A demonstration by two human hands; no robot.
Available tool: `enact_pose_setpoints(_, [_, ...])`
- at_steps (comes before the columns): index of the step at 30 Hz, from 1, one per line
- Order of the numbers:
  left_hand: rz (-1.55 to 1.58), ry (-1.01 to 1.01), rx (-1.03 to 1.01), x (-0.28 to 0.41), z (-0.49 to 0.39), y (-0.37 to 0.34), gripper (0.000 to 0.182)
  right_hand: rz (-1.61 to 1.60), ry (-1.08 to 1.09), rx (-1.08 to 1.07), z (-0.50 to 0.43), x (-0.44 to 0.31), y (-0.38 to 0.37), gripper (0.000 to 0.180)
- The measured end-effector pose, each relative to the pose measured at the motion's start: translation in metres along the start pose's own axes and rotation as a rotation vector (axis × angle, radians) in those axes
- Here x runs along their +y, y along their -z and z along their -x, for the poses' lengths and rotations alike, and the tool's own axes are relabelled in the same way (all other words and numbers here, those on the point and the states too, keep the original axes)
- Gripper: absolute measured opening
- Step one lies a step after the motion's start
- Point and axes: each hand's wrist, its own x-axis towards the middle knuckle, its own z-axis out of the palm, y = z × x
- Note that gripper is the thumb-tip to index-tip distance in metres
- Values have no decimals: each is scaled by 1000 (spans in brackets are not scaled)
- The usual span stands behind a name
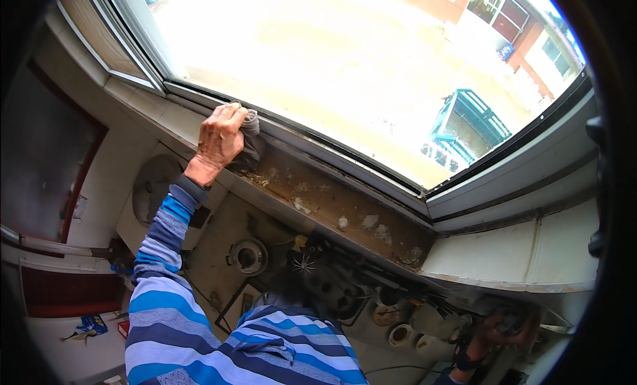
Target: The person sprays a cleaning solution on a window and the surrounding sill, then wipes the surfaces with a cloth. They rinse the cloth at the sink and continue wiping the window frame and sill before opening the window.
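Observation:
My left hand (221,136), in a blue and white striped sleeve, is at the lower track of the window frame (343,171). Its fingers close around a bunched dark grey cloth (252,148), which hangs against the brown window sill (318,191). White flakes and dirt lie scattered along that sill. In the shade at lower right, my right hand (490,330), with a dark band at its wrist, grips a crumpled dark grey thing (511,319). That thing looks like a cloth, but the dimness hides its detail.
Below the sill are a metal pot (248,257), a dark stove (331,290), a spidery wire tool (303,263) and several bowls (399,334). A round grey cushion-like thing (157,188) lies at left. Outside the window stands a teal metal cart-like frame (465,126). White tiles (512,250) edge the right side.

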Motion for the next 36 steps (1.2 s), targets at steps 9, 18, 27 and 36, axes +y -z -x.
enact_pose_setpoints(9, [102,-221,119,105,-16,-8,23,-161,-111,-40,-2,-6,1,51])
enact_pose_setpoints(18, [292,-310,72,207,-26,-17,29,-170,-163,58,-4,-18,-9,61])
enact_pose_setpoints(27, [442,-325,94,306,-37,-30,24,-135,-161,49,-11,-22,-4,53])
enact_pose_setpoints(36, [405,-358,67,312,-38,-30,23,-161,-167,28,-10,-20,-5,58])
